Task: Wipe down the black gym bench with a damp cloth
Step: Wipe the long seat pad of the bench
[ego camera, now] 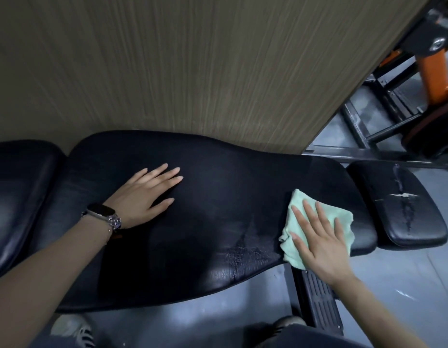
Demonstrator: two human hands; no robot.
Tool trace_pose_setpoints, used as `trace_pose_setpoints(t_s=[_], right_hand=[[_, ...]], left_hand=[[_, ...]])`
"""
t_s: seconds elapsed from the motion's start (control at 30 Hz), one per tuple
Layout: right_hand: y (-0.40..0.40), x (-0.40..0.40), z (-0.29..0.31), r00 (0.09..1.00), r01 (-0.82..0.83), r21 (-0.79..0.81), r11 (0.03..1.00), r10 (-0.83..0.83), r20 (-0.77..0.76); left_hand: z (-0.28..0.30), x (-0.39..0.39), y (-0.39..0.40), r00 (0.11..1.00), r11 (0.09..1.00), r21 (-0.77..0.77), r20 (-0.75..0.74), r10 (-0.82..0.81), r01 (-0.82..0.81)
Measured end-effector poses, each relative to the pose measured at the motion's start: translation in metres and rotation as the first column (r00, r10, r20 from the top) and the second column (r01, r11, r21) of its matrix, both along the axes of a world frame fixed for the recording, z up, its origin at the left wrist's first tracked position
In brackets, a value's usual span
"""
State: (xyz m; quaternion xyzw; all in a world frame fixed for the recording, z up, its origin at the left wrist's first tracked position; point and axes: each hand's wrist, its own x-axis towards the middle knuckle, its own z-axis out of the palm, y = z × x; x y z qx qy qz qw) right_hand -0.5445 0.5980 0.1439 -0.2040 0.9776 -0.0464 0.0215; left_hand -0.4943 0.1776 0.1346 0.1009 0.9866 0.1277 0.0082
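Black, cracked bench [217, 197] under flat left hand [145, 194]; spread right hand [318, 242] presses mint cloth [305, 217].

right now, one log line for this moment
left hand flat on bench | right hand pressing green cloth | near bench's right end

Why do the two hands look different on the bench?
The left hand lies bare on the black bench; the right hand presses a green cloth. The left wrist wears a watch; the right wrist wears nothing. Both hands lie flat with fingers straight.
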Motion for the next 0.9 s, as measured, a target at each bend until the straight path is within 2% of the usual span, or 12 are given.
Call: trace_pose_setpoints(t_s=[0.2, 0.63, 0.9], right_hand=[[-0.054, 0.031, -0.006, 0.989, -0.128, -0.006, 0.992, 0.128, -0.069], [-0.177, 0.084, -0.007, 0.94, -0.342, -0.037, 0.939, 0.342, 0.003], [-0.17, 0.08, -0.007, 0.924, -0.383, -0.066, 0.922, 0.383, -0.012]], left_hand=[[0.001, 0.004, -0.01, 1.0, 1.0, 0.004, -0.002, 0.004, -0.004], [-0.001, 0.008, -0.025, 1.0, 1.0, -0.01, -0.005, 0.024, -0.024], [0.0, 0.01, -0.025, 1.0, 0.999, -0.029, -0.018, 0.026, -0.026]])
